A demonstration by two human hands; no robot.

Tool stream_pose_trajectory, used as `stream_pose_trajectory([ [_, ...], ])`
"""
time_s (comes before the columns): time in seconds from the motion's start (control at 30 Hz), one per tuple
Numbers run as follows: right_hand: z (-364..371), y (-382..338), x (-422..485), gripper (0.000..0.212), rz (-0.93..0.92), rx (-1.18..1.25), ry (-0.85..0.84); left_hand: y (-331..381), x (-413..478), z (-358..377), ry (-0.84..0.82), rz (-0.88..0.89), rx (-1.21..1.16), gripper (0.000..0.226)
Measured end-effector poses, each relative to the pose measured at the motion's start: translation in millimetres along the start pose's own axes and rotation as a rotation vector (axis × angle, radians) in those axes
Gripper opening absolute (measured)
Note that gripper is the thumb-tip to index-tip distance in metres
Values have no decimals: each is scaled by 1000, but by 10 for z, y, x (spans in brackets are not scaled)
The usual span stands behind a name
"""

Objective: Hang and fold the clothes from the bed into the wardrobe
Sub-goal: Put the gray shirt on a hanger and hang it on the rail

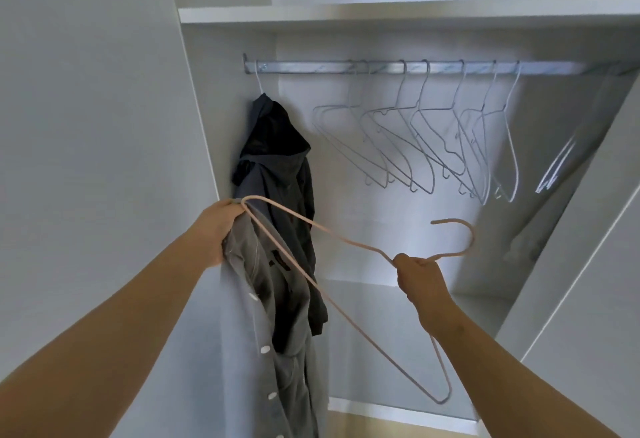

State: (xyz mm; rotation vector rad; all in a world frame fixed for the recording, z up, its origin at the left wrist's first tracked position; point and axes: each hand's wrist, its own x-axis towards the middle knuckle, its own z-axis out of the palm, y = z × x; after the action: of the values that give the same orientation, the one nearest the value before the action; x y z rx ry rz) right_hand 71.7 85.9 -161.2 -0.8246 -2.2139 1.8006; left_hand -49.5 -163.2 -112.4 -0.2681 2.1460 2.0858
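Observation:
A grey button shirt (pixel 258 326) hangs from my left hand (pixel 216 229), which grips its collar together with one shoulder end of a pink wire hanger (pixel 346 309). My right hand (pixel 420 276) is closed around the hanger's neck, just below the hook, which points up and left. The hanger lies tilted in front of the open wardrobe. The shirt's front with white buttons faces me and its lower part runs out of the frame.
A dark hooded jacket (pixel 277 174) hangs at the left end of the wardrobe rail (pixel 381 67). Several empty grey wire hangers (pixel 429 146) hang along the rail to the right. A shelf (pixel 398 13) sits above; a lower shelf (pixel 374 294) lies behind my hands.

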Motion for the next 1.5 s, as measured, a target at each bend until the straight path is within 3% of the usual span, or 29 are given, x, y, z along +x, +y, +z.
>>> stream_pose_trajectory([
  [0.17, 59, -84, -25, 42, -36, -73, -50, 140, 35, -125, 126, 123, -25, 16],
  [0.27, 189, -131, -53, 44, -54, -120, -69, 152, -12, -77, 122, 225, 211, 9],
  [0.4, 433, -159, -81, 40, -83, -124, -98, 107, -274, 154, -92, 336, 451, 19],
  [0.63, 633, -225, -117, 42, -78, -7, -67, 77, -599, 349, -502, 253, 191, 18],
  [0.7, 652, -287, -131, 44, -94, 31, -44, 88, -636, 344, -581, 280, 218, 16],
  [0.77, 632, -353, -131, 47, -118, 98, -16, 64, -603, 306, -529, 566, 588, 7],
  [0.83, 585, -413, -116, 50, -151, 140, 22, 27, -514, 257, -281, 1060, 1050, 12],
  [0.87, 566, -435, -103, 50, -171, 138, 42, 24, -467, 250, -198, 1235, 1152, 16],
  [0.9, 552, -451, -88, 50, -193, 128, 57, 38, -431, 256, -192, 1305, 1211, 19],
  [1.03, 545, -433, -98, 49, -268, 4, 53, 64, -310, 392, -278, 1186, 1436, 21],
  [1.13, 525, -418, -134, 39, -356, 2, 109, 7, -232, 414, -274, 1209, 1354, 24],
  [1.23, 461, -562, -130, 15, -484, 95, 393, 43, -188, 381, -206, 1127, 1080, 21],
  [1.3, 415, -620, -144, 21, -576, 102, 486, 149, -178, 380, -108, 1050, 874, 20],
  [1.4, 492, -535, -213, 33, -605, 23, 234, 337, -158, 380, -6, 1018, 630, 25],
  [1.5, 580, -354, -148, 27, -431, -113, 88, 529, -136, 354, 23, 1022, 455, 28],
])
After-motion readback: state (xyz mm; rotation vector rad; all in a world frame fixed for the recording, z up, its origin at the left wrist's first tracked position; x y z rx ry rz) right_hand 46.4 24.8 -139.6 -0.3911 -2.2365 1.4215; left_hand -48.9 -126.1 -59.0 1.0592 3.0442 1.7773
